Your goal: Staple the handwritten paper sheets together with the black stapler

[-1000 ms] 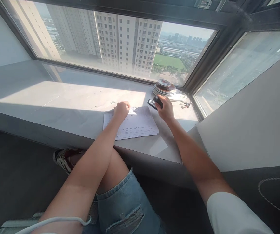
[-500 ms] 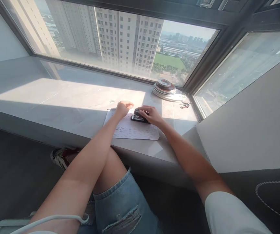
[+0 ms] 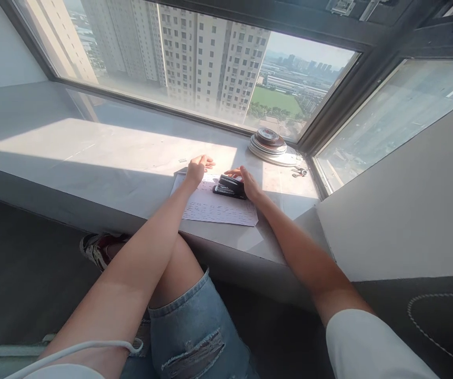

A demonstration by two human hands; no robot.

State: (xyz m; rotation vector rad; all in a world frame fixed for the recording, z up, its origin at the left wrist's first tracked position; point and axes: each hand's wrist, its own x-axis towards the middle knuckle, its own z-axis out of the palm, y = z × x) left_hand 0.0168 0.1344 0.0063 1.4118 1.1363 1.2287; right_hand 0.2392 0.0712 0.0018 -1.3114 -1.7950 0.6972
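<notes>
A black stapler (image 3: 231, 188) rests on printed sheets of paper (image 3: 218, 211) on the window sill, its top arm raised off its base. My right hand (image 3: 250, 185) is at the stapler's back end, thumb lifted and fingers stretched out behind it; whether the palm touches it I cannot tell. Over the far left part of the paper is my left hand (image 3: 198, 169), fingers loosely spread with nothing visible in them. A few tiny thin pieces, perhaps staples (image 3: 182, 160), lie on the sill left of that hand.
A stack of plates and dishes (image 3: 268, 146) stands by the window corner, with keys (image 3: 300, 171) beside it. The pale sill (image 3: 103, 173) runs far to the left. My knee is below its front edge, and a white wall (image 3: 400, 205) closes the right side.
My right hand has let up from the stapler's top, thumb rising and fingers straightening behind it. The stapler's upper arm shows more. My left hand's fingers have opened out a little.
</notes>
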